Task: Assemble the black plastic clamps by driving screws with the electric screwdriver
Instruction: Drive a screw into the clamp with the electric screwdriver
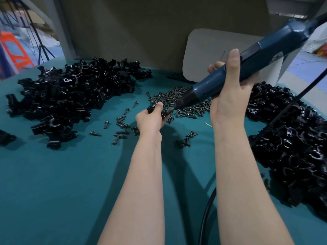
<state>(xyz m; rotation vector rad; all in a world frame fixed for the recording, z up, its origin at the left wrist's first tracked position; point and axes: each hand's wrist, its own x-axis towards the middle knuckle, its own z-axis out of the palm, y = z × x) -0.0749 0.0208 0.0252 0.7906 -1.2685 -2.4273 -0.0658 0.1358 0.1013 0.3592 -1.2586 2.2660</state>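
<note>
The person leans over a table covered in teal cloth (62, 183) with both bare forearms stretched out; the left hand (150, 119) is curled round a small black clamp (151, 109), pinching it between thumb and fingers just above the cloth, near the middle of the table; the right hand (228, 89) is wrapped round the lower body of the blue electric screwdriver (265, 48), thumb pointing up along its side; the tool slants down from the upper right towards the left hand, and its dark tip (170, 111) meets the clamp at the left fingertips, so the 2 hands sit close together with the right one higher and further right; whether a screw is already seated under the tip I cannot tell; directly behind the hands lies a heap of dark screws (178, 99), and loose screws (122, 120) are scattered on the cloth to the left of the left wrist and a few (186, 138) between the 2 forearms; a big pile of black clamp parts (70, 91) spreads across the left side of the table, well apart from the hands; a second pile (292, 147) fills the right side, just beside the right forearm; a black cable (207, 209) runs along the cloth between the arms near the bottom; a pale rounded board (203, 50) stands at the back behind the screwdriver.
</note>
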